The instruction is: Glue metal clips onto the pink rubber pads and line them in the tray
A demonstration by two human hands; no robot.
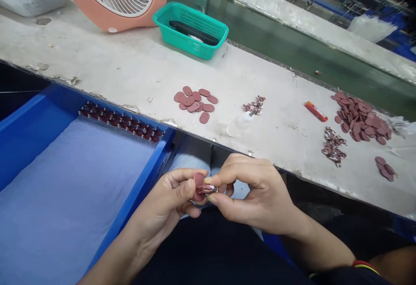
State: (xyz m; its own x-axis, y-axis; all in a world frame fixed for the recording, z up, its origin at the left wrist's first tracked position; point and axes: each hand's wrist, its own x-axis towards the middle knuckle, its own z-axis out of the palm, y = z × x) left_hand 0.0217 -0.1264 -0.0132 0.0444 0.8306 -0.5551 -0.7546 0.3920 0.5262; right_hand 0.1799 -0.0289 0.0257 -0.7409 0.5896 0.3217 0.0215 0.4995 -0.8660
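Between thumb and fingers, my left hand (173, 194) pinches a dark red oval disc (199, 180). My right hand (250, 189) pinches a small shiny dark red and metallic piece (209, 188) against that disc; whether the two are joined I cannot tell. Both hands are close together in front of the table edge, above my lap. Beyond them on the table lies a loose group of dark red oval discs (195, 99). Right of it is a small heap of shiny dark red pieces (255, 106), beside a whitish translucent object (238, 124).
A blue tray (130, 207) at left holds rows of shiny dark red pieces (120, 121) along its far end. Farther back stand an orange fan (113, 23) and a green basket (191, 46). At right lie a large disc pile (360, 118), more shiny pieces (333, 146) and a red packet (316, 111).
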